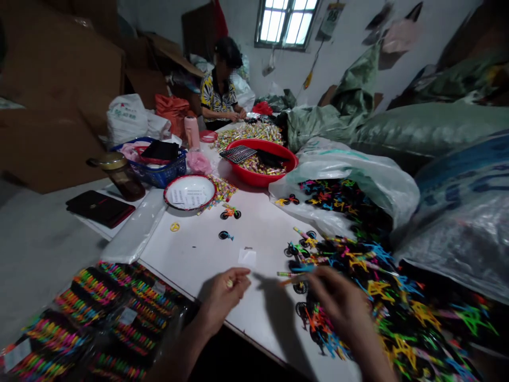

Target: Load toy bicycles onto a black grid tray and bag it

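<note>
My left hand (223, 297) is over the table's near edge, its fingers curled together. A small pale round end (229, 283) shows between those fingers; the rest of it is hidden. My right hand (338, 300), smeared by motion, reaches over the left edge of a heap of small plastic toy bicycles (405, 313). At its fingertips are a blue piece (303, 269) and a patterned stick (287, 274); whether it grips them I cannot tell. A white paper slip (247, 258) lies beyond my hands. Farther back are an orange toy bicycle (230, 213) and a blue piece with a black wheel (226, 235).
Packed trays of colourful pieces (131, 302) lie at lower left. Behind stand an enamel basin (210, 183), a red tub (254, 179), a blue basket (159, 175) and a jar (125, 178). An open plastic bag (382, 164) holds more toys. A co-worker (218, 93) sits at the far end.
</note>
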The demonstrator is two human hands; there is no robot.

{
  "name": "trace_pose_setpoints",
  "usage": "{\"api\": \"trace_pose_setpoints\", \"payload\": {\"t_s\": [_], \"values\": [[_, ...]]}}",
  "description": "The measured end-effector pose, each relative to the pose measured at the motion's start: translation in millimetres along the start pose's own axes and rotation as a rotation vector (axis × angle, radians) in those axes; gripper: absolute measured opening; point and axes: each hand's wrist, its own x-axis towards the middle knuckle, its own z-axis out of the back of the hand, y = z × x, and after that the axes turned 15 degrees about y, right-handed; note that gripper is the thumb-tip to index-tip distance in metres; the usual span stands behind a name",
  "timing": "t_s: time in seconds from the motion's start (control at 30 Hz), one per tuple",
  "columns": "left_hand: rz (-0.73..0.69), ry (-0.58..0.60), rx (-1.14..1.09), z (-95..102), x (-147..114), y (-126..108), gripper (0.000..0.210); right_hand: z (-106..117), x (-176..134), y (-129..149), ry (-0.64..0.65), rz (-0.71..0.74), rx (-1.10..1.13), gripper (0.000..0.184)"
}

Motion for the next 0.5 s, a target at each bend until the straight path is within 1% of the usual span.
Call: {"api": "trace_pose_setpoints", "payload": {"t_s": [0.03, 0.07, 0.1, 0.13, 0.17, 0.2, 0.23, 0.3, 0.33, 0.37, 0.4, 0.43, 0.47, 0.5], "values": [[-0.015, -0.051, -0.101, 6.6, 1.5, -4.9, 0.044, 28.9, -1.5, -3.0, -0.107, -0.078, -0.211, 0.037], [-0.036, -0.109, -0.197, 13.7, 3.2, -8.5, 0.05, 51.2, 1.4, -2.5, -0.255, -0.154, -0.445, 0.037], [-0.056, -0.157, -0.277, 20.3, 4.9, -10.9, 0.057, 63.7, 10.0, 1.9, -0.371, -0.21, -0.62, 0.036], [-0.073, -0.18, -0.328, 25.7, 6.6, -12.0, 0.064, 65.0, 24.7, 10.2, -0.423, -0.215, -0.712, 0.034], [-0.085, -0.174, -0.349, 29.5, 7.9, -12.1, 0.071, 54.8, 45.3, 21.8, -0.42, -0.177, -0.734, 0.031], [-0.097, -0.145, -0.345, 31.7, 8.9, -11.4, 0.078, 34.8, 70.7, 35.9, -0.342, -0.077, -0.678, 0.029], [-0.106, -0.111, -0.323, 32.8, 9.7, -9.9, 0.082, 7.8, 99.2, 51.4, -0.191, 0.033, -0.619, 0.029], [-0.112, -0.074, -0.262, 34.6, 10.4, -5.9, 0.08, -53.3, 156.9, 81.6, 0.095, 0.193, -0.579, 0.03], [-0.108, -0.078, -0.234, 36.6, 10.8, -4.0, 0.076, -81.0, 182.0, 93.8, 0.191, 0.253, -0.586, 0.03], [-0.101, -0.098, -0.211, 39.8, 11.4, -2.4, 0.07, -103.7, 202.7, 102.6, 0.222, 0.276, -0.573, 0.03], [-0.095, -0.126, -0.195, 44.1, 12.4, -1.6, 0.065, -120.5, 218.2, 107.4, 0.246, 0.294, -0.565, 0.03], [-0.092, -0.157, -0.186, 49.1, 14.0, -1.6, 0.06, -131.2, 228.3, 107.9, 0.252, 0.3, -0.554, 0.029], [-0.094, -0.186, -0.185, 54.0, 16.4, -2.4, 0.056, -136.2, 233.3, 104.4, 0.252, 0.301, -0.54, 0.028], [-0.105, -0.214, -0.192, 58.3, 19.7, -4.1, 0.053, -136.8, 233.9, 97.8, 0.253, 0.301, -0.527, 0.027]]}}
